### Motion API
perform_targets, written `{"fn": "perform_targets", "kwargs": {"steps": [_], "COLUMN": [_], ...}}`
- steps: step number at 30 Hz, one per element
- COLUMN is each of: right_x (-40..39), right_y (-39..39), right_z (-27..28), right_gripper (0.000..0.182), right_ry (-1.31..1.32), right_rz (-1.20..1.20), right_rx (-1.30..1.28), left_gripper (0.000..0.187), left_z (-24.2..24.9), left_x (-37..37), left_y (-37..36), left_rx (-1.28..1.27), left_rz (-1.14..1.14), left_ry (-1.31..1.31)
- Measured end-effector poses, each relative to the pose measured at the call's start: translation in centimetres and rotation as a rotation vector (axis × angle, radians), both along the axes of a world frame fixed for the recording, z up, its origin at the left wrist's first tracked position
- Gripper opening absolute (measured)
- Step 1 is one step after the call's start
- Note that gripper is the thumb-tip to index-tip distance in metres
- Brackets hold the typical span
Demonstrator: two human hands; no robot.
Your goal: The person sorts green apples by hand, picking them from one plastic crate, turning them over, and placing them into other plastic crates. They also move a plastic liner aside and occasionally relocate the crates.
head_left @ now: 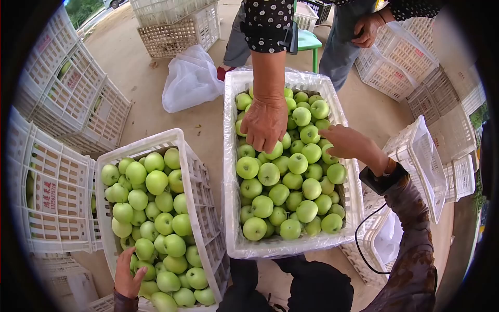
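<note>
My left hand (127, 275) is at the lower left edge of a white plastic crate (182, 136) of green apples (156, 182). Its thumb and fingers are apart, close beside the nearest apples, with none plainly gripped. Over the right side of a second, plastic-lined crate (229, 197), my right hand (348, 143) reaches in from the right. Its fingers stretch out over the green apples (310, 134) there and partly cover one. Another person's hand (266, 125) reaches down into the same crate from the far side, fingers pointing down among the apples.
White crates stand stacked on the left (73, 78) and on the right (400, 57). A translucent plastic bag (192, 78) lies on the floor (140, 73) beyond the crates. The other person's second hand (367, 31) hangs near a green chair (309, 41). A black cable (358, 244) loops by my right arm.
</note>
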State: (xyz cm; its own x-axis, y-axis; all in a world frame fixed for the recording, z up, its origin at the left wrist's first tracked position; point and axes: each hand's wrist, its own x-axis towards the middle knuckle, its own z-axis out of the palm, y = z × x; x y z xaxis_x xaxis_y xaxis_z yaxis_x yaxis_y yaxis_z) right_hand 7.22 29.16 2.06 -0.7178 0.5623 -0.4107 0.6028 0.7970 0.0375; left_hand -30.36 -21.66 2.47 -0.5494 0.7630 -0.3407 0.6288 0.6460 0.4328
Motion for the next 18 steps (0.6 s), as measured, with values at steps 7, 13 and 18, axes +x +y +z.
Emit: {"fn": "perform_targets", "kwargs": {"steps": [7, 13, 18], "right_x": [-1.4, -9.7, -16.3], "right_y": [-1.5, -15.2, -22.9], "right_z": [-2.2, 6.9, 6.5], "right_gripper": [0.059, 0.051, 0.032], "right_ry": [0.258, 0.214, 0.232], "right_rz": [0.129, 0.445, 0.902], "right_rx": [-0.014, -0.337, -0.36], "left_gripper": [0.05, 0.067, 0.075], "left_z": [1.0, -0.5, -1.2], "left_x": [6.1, 10.6, 11.4], "left_y": [-5.3, -6.6, -7.5], "left_rx": [0.091, 0.154, 0.171], "left_rz": [0.124, 0.012, 0.018], "left_ry": [0.094, 0.267, 0.345]}}
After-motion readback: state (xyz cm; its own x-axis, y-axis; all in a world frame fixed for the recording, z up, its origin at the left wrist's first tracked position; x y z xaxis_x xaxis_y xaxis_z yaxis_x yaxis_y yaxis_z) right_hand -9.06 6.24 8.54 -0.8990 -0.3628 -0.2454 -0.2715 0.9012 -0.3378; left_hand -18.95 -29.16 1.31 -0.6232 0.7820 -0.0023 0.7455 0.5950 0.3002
